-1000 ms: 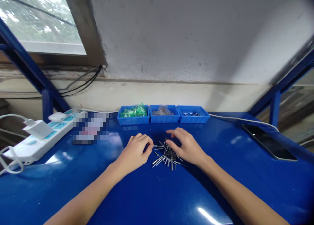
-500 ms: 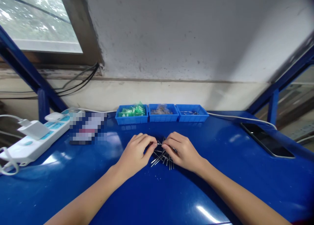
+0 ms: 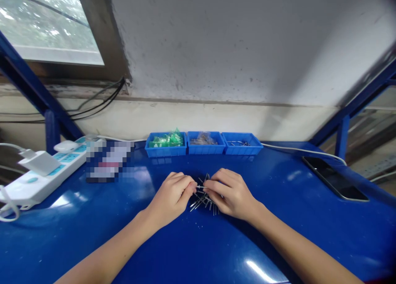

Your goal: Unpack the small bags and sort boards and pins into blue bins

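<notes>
A thin silver blind rivet with a small collar spans the gap between my two hands, just above the tabletop. My left hand pinches its left end between thumb and forefinger. At the other end, the fingertips of my right hand are closed on its thin pin. Beneath them lies a loose pile of similar rivets, pointing in many directions and partly hidden by my right hand.
Against the wall stand three blue bins: one with green plastic bags, one with a clear bag, one with a few rivets. A white power strip and a blurred-out item lie left; a phone lies right.
My right hand was apart over the pile, its fingers spread; it has moved left and closed on the rivet's free end. My left hand has kept its pinch and shifted slightly right.
</notes>
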Motion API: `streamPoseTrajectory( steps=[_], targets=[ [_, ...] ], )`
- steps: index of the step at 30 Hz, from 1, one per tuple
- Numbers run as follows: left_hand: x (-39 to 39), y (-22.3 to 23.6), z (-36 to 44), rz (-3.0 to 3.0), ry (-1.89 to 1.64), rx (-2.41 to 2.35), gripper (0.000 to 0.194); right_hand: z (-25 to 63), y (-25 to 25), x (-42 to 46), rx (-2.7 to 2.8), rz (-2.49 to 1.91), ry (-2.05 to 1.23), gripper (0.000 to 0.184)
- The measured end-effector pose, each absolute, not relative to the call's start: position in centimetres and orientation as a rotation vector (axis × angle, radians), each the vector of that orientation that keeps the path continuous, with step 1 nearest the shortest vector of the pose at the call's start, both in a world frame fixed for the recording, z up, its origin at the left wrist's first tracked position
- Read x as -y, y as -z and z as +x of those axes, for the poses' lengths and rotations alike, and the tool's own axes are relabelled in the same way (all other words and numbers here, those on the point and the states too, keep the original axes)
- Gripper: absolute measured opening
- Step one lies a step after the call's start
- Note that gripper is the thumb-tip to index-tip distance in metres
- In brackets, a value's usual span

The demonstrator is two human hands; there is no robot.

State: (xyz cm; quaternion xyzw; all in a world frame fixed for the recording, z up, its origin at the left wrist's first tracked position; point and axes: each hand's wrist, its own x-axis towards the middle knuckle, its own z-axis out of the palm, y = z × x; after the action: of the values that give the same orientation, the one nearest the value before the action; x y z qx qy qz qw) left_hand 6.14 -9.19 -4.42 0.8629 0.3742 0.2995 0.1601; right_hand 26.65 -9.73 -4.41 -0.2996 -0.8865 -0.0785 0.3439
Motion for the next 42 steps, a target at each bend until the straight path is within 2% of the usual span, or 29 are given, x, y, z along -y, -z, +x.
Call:
streamPoseTrajectory(
  steps=[2,5,9,11,13,15,20,24,31,42],
  targets=[
    [9.2,4.4,6.1,2.467,-0.849,-1.082,0.031,27.5,3.5,9.4,2.279,-0.766,0.25,0.012],
    [8.8,4.8,5.9,2.504,-0.782,-1.173,0.021,30.5,2.2,7.6,2.083,-0.912,0.351,0.019],
    [7.9,5.9,5.4,2.598,-0.59,-1.227,0.021,36.2,2.4,4.5,1.682,-1.63,0.534,0.033],
    [7.6,6.3,5.3,2.626,-0.531,-1.204,0.013,37.8,3.7,3.7,1.656,-1.857,0.503,0.043],
    [7.4,6.5,5.4,2.65,-0.513,-1.187,0.01,37.7,5.0,3.8,1.701,-1.933,0.43,0.044],
    [7.4,6.5,5.5,2.668,-0.51,-1.178,0.014,36.0,5.8,4.4,1.802,-1.847,0.318,0.04],
    [7.4,6.7,5.7,2.638,-0.576,-1.219,0.011,29.2,5.6,7.1,2.2,-1.292,0.002,0.028],
    [7.4,6.8,5.7,2.486,-0.727,-1.21,0.015,26.4,5.6,9.0,2.412,-0.966,0.01,0.021],
    [8.2,6.1,6.2,2.352,-0.872,-1.136,0.015,26.5,5.9,9.4,2.341,-0.922,0.172,0.014],
    [8.7,5.5,6.3,2.438,-0.983,-1.146,0.013,26.6,5.7,9.3,2.267,-0.916,0.213,0.028]
  ],
)
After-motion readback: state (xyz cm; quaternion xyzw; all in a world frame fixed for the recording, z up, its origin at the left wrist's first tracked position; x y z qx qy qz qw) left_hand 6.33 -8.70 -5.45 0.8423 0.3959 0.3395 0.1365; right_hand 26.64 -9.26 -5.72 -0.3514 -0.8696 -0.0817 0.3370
